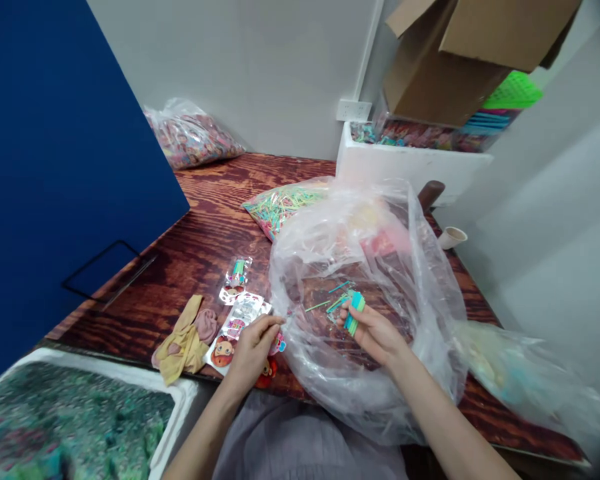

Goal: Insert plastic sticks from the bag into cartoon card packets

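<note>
My right hand (377,333) grips a small bundle of blue and green sticks (354,313) above the opening of a large clear plastic bag (310,360). A few loose sticks (337,303) lie inside that bag. Close to the bag's left rim, my left hand (255,347) has its fingers pinched at a printed packet (279,344) with cartoon pictures, partly covered by the hand. Left of it lie silver printed packets (224,349). Farther up is a small clear packet (238,270) with green and blue sticks in it.
Yellow and pink cloth pieces (183,350) lie at the table's front edge. A bag of coloured sticks (280,210) stands behind the large bag. To the right are a white foam box (410,163), a paper cup (451,238) and another plastic bag (525,373). A blue panel (70,147) borders the left.
</note>
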